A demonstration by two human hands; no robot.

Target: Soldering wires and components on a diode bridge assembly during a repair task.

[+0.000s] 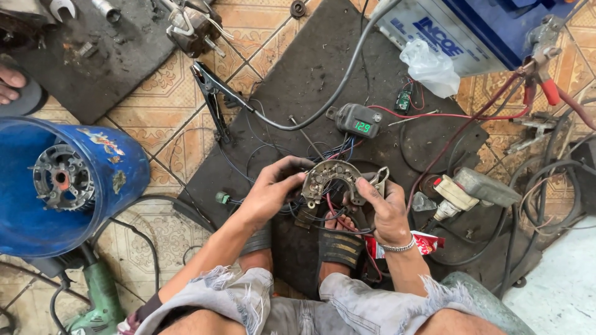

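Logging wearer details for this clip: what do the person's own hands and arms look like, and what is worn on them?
Both forearms are bare, with no sleeves and no gloves. The right hand has a silvery beaded bracelet around its wrist. The left hand wears nothing visible: no ring, watch or band. Fingers on both look smudged with grime.

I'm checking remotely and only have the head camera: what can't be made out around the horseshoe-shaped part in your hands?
- Horseshoe-shaped part: its ends are covered by the left hand and right hand.
- Wire ends: tangled under the part, too small to trace.
- Battery: cut off by the top edge.
- Green drill: cut off by the bottom edge.
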